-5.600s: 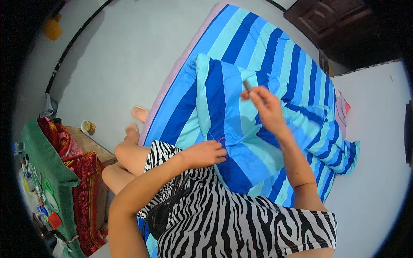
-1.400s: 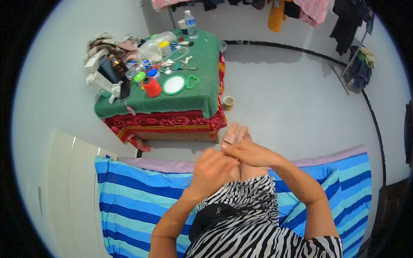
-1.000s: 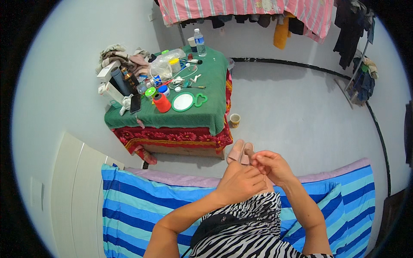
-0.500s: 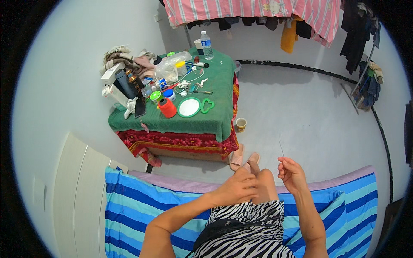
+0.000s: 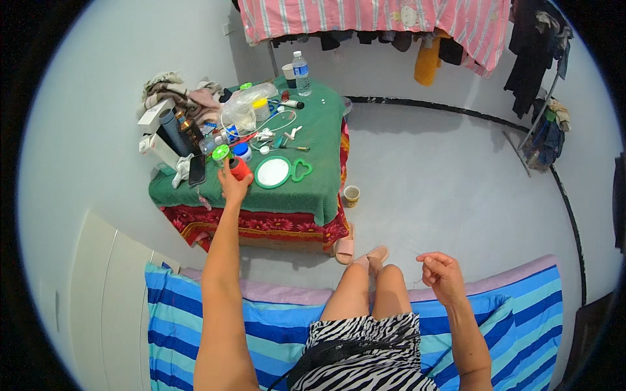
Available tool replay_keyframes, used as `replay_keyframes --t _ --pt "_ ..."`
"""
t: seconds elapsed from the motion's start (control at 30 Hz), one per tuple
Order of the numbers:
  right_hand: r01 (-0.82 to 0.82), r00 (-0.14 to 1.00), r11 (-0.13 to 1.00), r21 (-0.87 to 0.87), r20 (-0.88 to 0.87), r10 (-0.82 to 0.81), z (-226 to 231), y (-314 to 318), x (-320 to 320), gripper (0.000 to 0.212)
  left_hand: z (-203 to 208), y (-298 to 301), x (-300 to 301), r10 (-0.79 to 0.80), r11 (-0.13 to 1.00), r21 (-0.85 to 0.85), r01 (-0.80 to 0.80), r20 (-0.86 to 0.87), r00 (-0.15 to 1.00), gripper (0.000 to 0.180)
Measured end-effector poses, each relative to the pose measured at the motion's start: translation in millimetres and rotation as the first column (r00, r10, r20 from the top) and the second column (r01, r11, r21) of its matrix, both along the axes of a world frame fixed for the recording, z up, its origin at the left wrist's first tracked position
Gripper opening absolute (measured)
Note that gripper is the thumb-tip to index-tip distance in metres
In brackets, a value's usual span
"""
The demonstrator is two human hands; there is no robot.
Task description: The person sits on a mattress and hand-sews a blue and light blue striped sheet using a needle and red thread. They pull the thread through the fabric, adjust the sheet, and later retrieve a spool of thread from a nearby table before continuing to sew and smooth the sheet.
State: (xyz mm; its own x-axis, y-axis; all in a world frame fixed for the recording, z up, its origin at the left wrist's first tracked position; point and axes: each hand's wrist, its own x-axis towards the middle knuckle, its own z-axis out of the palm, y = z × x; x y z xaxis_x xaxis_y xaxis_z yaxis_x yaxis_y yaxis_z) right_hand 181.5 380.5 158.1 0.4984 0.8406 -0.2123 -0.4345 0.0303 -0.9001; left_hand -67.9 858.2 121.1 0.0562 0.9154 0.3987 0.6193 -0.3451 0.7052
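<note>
My left hand [image 5: 235,186] reaches over the near edge of the green-covered table, with thumb and fingers around a red cone-shaped spool of thread [image 5: 240,169]. The spool still rests at the tabletop as far as I can see. My right hand [image 5: 442,275] is raised above my right knee, thumb and index finger pinched together. A faint strand of thread [image 5: 416,282] shows beside its fingers; whether a needle is there too is too small to tell. Right of the spool lies a green-rimmed round mirror [image 5: 273,172] with a clover-shaped handle.
Behind the spool stand a green-lidded jar [image 5: 222,154], a blue-lidded jar [image 5: 242,152] and a black phone [image 5: 197,169]. A water bottle [image 5: 301,75] is at the far end. On the floor are a paper cup [image 5: 351,195] and pink slippers [image 5: 345,247]. I sit on a blue-striped bed [image 5: 274,326].
My left hand has left my lap and stretched forward-left to the red spool. The right hand stays raised at about the same place; the strand above its fingertips no longer shows there.
</note>
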Motion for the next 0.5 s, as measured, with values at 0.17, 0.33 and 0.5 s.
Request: replay_keyframes --t 0.17,0.33,0.5 --pt "0.043 0.995 0.996 -0.082 0.092 -0.035 4.3 5.7 -13.2 0.012 -16.5 30.0 -17.7 -0.134 0.988 0.098 0.12 0.143 0.981 0.069" --pt "0.12 0.977 0.987 -0.107 0.191 -0.098 14.9 12.7 -17.5 0.013 27.9 -26.9 2.5 -0.177 0.978 0.04 0.205 0.681 0.711 0.068" --pt "0.159 0.948 0.984 0.078 0.265 -0.174 19.2 54.8 -50.3 0.012 36.9 -185.9 37.5 -0.228 0.531 -0.046 0.846 0.954 0.194 0.061"
